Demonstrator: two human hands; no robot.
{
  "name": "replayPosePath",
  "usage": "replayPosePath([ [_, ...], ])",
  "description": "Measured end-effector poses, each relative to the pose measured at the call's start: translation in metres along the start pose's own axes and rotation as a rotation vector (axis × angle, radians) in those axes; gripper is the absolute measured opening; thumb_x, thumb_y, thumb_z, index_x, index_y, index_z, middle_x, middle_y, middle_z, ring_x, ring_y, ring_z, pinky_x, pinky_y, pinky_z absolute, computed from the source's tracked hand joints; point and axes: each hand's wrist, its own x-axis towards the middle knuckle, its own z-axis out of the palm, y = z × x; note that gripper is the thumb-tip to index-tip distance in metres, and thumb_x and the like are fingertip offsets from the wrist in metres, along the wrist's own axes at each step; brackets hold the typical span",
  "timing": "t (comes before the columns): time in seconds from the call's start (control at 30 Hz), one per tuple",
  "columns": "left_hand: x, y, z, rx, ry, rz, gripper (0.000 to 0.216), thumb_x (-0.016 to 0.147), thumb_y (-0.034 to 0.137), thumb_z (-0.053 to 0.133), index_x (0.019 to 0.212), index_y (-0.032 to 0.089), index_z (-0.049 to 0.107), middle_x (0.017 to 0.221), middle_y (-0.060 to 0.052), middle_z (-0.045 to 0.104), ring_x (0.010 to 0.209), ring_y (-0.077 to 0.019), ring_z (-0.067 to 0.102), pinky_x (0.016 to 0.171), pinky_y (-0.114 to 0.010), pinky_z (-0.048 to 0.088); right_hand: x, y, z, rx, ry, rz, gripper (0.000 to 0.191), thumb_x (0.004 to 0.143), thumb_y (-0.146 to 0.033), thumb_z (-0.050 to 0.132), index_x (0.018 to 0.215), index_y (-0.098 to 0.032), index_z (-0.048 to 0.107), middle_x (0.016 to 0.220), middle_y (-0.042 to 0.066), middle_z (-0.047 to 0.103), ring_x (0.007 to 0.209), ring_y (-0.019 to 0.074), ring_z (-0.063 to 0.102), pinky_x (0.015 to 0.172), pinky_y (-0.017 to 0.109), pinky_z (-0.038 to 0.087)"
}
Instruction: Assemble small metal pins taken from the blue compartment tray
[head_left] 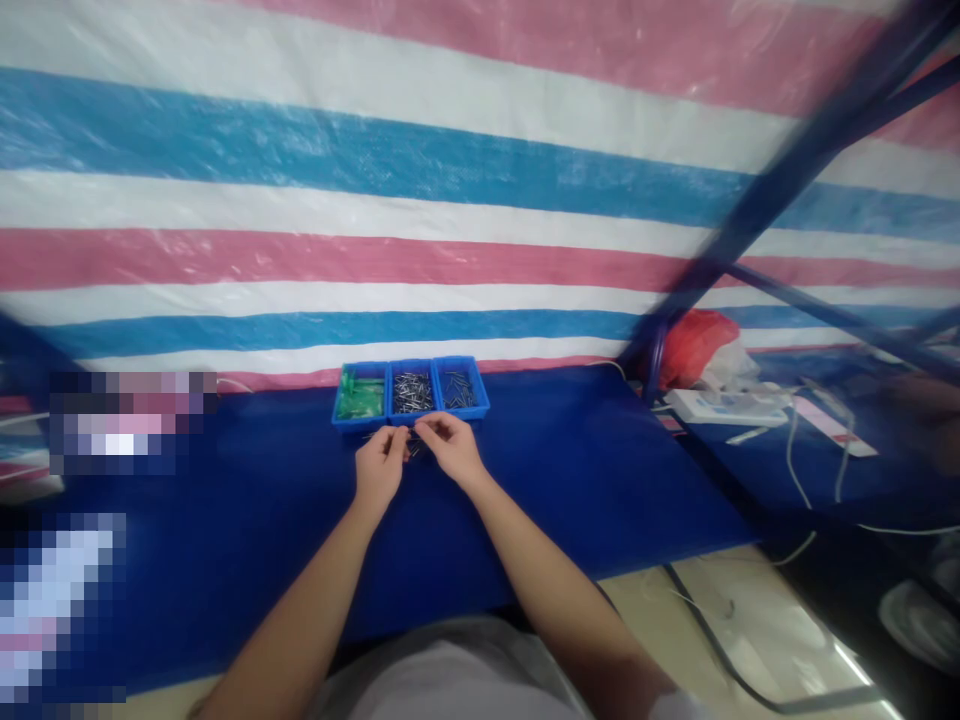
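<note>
Small dark metal parts [413, 447] are being pinched between both hands just in front of the trays. The left hand [380, 466] and right hand [451, 447] are each being held in a nearly closed fingertip grip on the parts. Three blue trays [410, 392] are being kept side by side on the blue surface [600, 470]: one with green pieces, two with metal parts. No writing is legible.

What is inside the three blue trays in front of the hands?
The left blue tray holds green pieces, the middle tray and right tray hold small metal pins. What lies beneath them is covered.
</note>
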Motion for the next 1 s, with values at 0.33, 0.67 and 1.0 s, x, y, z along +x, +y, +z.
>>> replayPosePath([
  [0.33,0.0012,-0.0033,0.0048,-0.082,0.015,-0.011,0.031,0.085,0.045,0.068,0.102,0.020,0.069,0.067,0.001,0.066,0.058,-0.0135,0.063,0.064,-0.026,0.051,0.0001,0.0002,-0.0001,0.005,0.000,0.009,0.025,0.080,-0.044,0.073,0.085,-0.020,0.072,0.083,0.005,0.073,0.075,0.0191,0.066,0.073,0.033,0.055],
  [0.67,0.0004,0.0014,-0.0004,-0.017,-0.012,0.007,0.031,0.093,0.046,0.056,0.083,0.019,0.070,0.061,0.002,0.062,0.058,-0.0128,0.060,0.062,-0.024,0.047,-0.0009,-0.0002,0.0012,0.012,-0.022,0.005,0.025,0.079,-0.045,0.074,0.085,-0.020,0.072,0.082,0.004,0.073,0.075,0.0189,0.067,0.071,0.031,0.054],
  [1.0,0.0013,-0.0036,0.0040,-0.108,-0.009,-0.025,0.033,0.085,0.047,0.067,0.102,0.019,0.071,0.067,0.000,0.068,0.057,-0.0139,0.063,0.063,-0.026,0.052,-0.0002,0.0013,0.0003,0.010,-0.012,0.007,0.027,0.080,-0.046,0.072,0.084,-0.020,0.073,0.081,0.005,0.073,0.074,0.0184,0.066,0.071,0.031,0.054],
])
